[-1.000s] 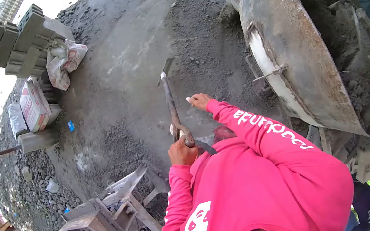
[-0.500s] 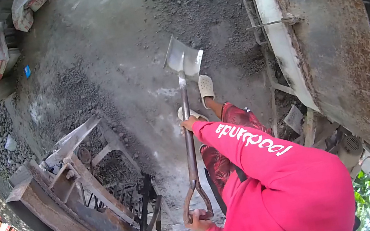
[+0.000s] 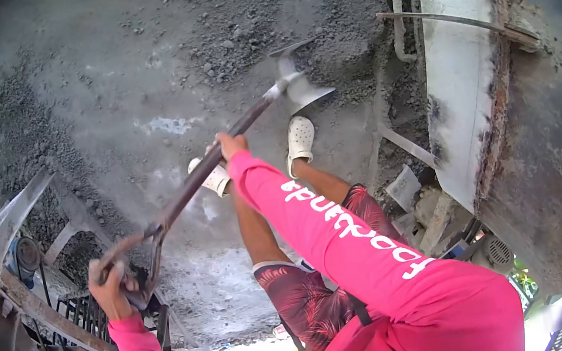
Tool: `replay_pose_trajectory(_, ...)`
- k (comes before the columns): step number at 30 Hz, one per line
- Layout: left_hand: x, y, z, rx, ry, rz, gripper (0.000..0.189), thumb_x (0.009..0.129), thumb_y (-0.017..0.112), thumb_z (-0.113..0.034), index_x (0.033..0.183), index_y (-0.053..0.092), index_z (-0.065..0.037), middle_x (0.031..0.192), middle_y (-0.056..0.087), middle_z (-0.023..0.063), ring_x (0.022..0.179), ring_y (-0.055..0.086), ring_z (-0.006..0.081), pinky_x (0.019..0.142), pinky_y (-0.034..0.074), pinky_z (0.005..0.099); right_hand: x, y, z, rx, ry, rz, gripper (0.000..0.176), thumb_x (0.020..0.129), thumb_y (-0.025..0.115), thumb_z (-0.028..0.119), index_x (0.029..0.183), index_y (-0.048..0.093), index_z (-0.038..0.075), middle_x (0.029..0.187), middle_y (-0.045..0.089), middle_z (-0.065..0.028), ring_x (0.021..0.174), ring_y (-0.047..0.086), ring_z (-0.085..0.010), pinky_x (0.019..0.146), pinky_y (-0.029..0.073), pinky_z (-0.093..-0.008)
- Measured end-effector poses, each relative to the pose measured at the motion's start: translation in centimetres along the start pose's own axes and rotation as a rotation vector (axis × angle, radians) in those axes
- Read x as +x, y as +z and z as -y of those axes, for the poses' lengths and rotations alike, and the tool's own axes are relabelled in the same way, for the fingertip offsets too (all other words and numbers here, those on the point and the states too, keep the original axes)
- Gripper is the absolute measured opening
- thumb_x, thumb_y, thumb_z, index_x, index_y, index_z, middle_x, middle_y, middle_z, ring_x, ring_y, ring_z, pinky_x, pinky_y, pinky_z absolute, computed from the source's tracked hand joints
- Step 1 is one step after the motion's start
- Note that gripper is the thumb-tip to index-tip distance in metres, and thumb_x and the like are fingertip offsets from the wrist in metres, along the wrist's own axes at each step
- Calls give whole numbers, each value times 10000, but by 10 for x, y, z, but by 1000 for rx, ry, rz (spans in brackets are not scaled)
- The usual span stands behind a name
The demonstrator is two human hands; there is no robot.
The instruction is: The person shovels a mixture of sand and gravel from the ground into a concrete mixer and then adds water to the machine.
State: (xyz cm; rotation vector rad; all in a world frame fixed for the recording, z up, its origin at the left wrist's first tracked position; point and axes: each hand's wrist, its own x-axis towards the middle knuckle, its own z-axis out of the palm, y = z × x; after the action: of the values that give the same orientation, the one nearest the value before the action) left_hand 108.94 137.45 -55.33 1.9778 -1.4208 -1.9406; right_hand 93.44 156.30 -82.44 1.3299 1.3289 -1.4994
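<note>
A shovel [image 3: 186, 190] slants across the view from lower left to upper right. My left hand [image 3: 113, 286] is closed around its D-shaped handle at the lower left. Halfway up the dark shaft, my right hand [image 3: 232, 144] grips it. The metal blade [image 3: 302, 90] is turned on its side at the edge of the grey gravel [image 3: 235, 41], smeared a little by motion. Both arms are in pink sleeves, the right one with white lettering. Just below the blade stands my foot in a pale clog [image 3: 300, 139]; the other clog [image 3: 210, 176] is partly behind the shaft.
On the right rises a large rusty metal vessel [image 3: 551, 128] with a pale inner face and a bar across its rim. A rusty metal frame [image 3: 42, 315] with machine parts stands at the left. More dark gravel [image 3: 22, 116] lies on the concrete floor [image 3: 105, 71].
The shovel has swung from upright to a slant, its handle going left and up with my left hand. Its blade has moved right toward the gravel and turned on edge. The view has shifted.
</note>
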Motion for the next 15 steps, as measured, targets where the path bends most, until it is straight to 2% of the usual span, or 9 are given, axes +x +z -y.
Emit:
replay_pose_trajectory(1,21,47,-6,3,71,73,162,696,586,-20,795,462,-53,561,417,-1,400,407,87,368,350,216,24,-11,50,-42,-72,24,161,714,539,82,702,446,-49,633,511,-152,516,553,-262,507,518,-380)
replay_pose_trajectory(2,38,86,-2,68,131,108,183,694,606,-34,822,477,-50,581,436,-2,423,416,80,389,355,207,45,-21,91,82,-93,-9,137,716,529,53,709,435,-47,628,494,-147,535,555,-259,508,526,-386)
replay_pose_trajectory(4,60,145,22,167,291,188,218,684,645,-38,849,502,-43,615,485,3,466,447,73,416,362,198,106,-62,153,116,-157,-70,127,726,531,15,788,447,-58,650,503,-136,558,557,-262,541,534,-387)
replay_pose_trajectory(6,57,152,26,131,378,167,193,684,643,-23,821,508,-42,615,496,7,462,453,78,405,359,206,126,-81,182,34,-154,3,117,740,547,9,799,471,-56,665,518,-135,548,550,-253,557,528,-372)
replay_pose_trajectory(7,59,144,38,126,329,130,180,684,641,-17,805,510,-40,613,495,7,455,452,79,399,356,209,134,-80,168,33,-148,16,117,740,547,9,799,471,-56,665,518,-135,548,550,-253,557,528,-372)
replay_pose_trajectory(9,71,123,86,76,195,66,143,685,629,-6,762,512,-35,594,489,12,426,443,87,385,348,216,143,-86,139,26,-215,-157,109,755,557,19,818,497,-47,656,530,-129,560,559,-247,554,510,-361)
replay_pose_trajectory(11,58,102,111,30,40,2,104,676,577,11,724,495,-30,553,471,24,397,446,116,375,345,233,156,-100,107,-169,-194,-252,92,757,555,33,809,523,-36,666,560,-132,579,571,-234,548,493,-345)
replay_pose_trajectory(13,33,65,146,-31,-40,-63,99,662,575,6,680,486,-33,509,460,20,369,440,112,343,340,242,128,-113,76,-419,-153,-298,108,747,556,46,801,536,-45,660,583,-134,583,581,-228,555,488,-336)
replay_pose_trajectory(15,-10,26,189,-116,-133,-180,96,641,581,-4,687,500,-25,499,459,31,366,441,124,340,330,237,80,-115,47,-531,-133,-379,131,721,563,59,779,543,-57,651,594,-137,553,579,-232,537,486,-327)
